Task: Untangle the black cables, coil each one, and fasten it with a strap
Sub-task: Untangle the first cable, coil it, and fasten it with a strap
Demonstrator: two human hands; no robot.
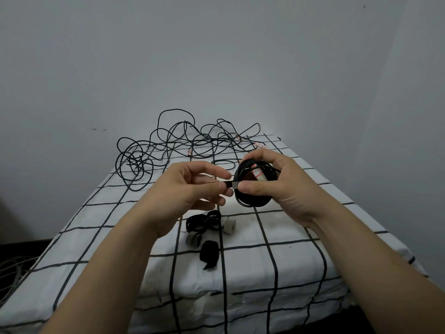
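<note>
My right hand (277, 182) grips a coiled black cable (252, 198) held above the table, with a white red-marked tag showing inside the coil. A black strap (230, 183) runs sideways from the coil's left edge. My right thumb presses one end of it against the coil, and my left hand (192, 186) pinches the other end between thumb and forefinger. A tangle of black cables (173, 145) lies at the table's far side. Several rolled straps, black and grey (208, 225), lie on the cloth below my hands.
The table wears a white cloth with a black grid (289, 261); its front edge drops off near me. A plain grey wall stands behind. Pale wires (12, 271) show on the floor at the lower left.
</note>
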